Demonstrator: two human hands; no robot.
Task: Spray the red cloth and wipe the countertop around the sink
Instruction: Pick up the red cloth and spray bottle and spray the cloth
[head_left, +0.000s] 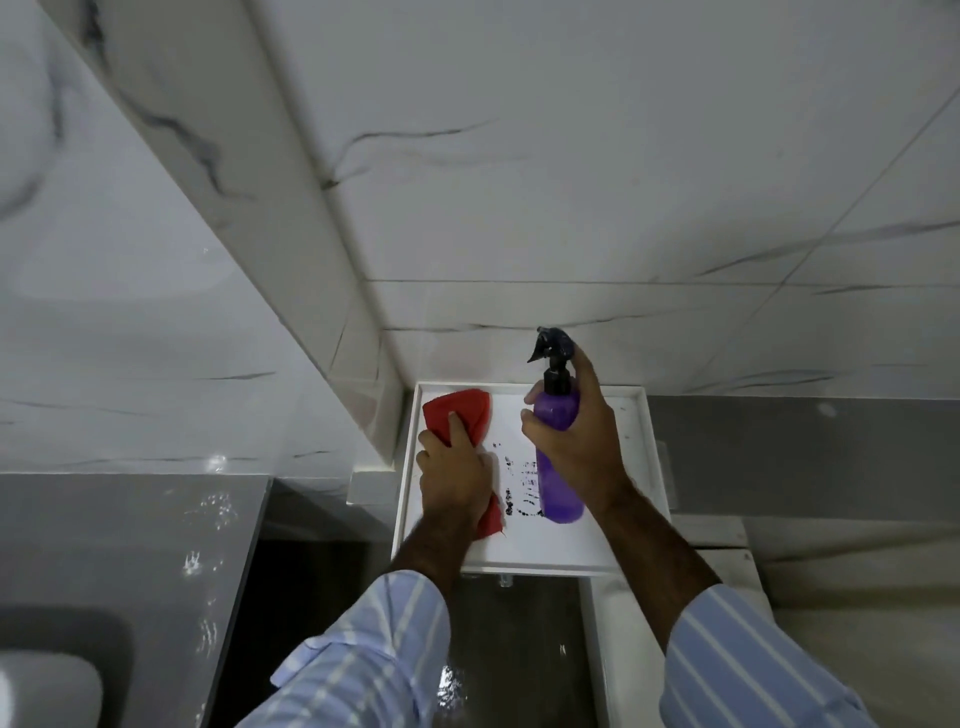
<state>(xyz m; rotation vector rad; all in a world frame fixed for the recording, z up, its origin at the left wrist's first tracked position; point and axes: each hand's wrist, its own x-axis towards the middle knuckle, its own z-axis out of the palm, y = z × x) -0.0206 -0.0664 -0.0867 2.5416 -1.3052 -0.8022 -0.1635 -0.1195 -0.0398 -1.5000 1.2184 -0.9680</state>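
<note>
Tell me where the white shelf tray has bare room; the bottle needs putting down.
The white tray is bare along its near edge, below the red cloth and purple spray bottle, and in its far right corner. A narrow strip between cloth and bottle is smudged with dark marks. The left side is crowded by the left hand on the cloth.

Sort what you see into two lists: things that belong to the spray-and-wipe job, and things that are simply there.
Belonging to the job:
- red cloth, under the left hand
- purple spray bottle, gripped by the right hand
- grey countertop
- sink, at the lower left

Simply there:
- white tray with dark marks
- marble-patterned wall tiles
</note>
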